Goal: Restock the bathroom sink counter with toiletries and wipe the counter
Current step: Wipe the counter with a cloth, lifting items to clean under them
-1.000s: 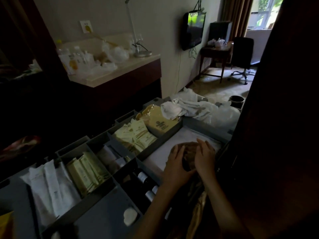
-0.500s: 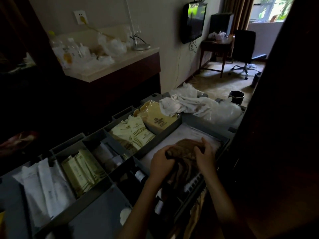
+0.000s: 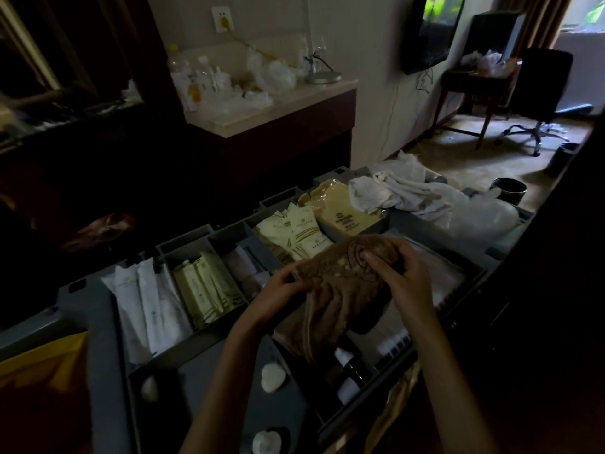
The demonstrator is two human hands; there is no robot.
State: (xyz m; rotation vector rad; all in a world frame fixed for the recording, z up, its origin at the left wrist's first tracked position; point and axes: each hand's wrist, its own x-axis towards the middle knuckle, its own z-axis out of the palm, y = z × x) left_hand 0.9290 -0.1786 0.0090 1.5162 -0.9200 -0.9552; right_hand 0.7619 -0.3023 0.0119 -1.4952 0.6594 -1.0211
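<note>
Cloth (image 3: 340,290), brown and crumpled, hangs above the right side of a grey tray (image 3: 104,355), gripped by both hands. The left hand (image 3: 278,296) clutches its left edge, and the right hand (image 3: 406,280) curls over its top. Sachets (image 3: 294,234) and packets (image 3: 203,286) fill compartments to the left. White rags (image 3: 386,191) lie at the tray's far end, with a cluttered counter (image 3: 271,109) beyond.

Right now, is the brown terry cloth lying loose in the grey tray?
No: left hand and right hand both hold the brown terry cloth.
</note>
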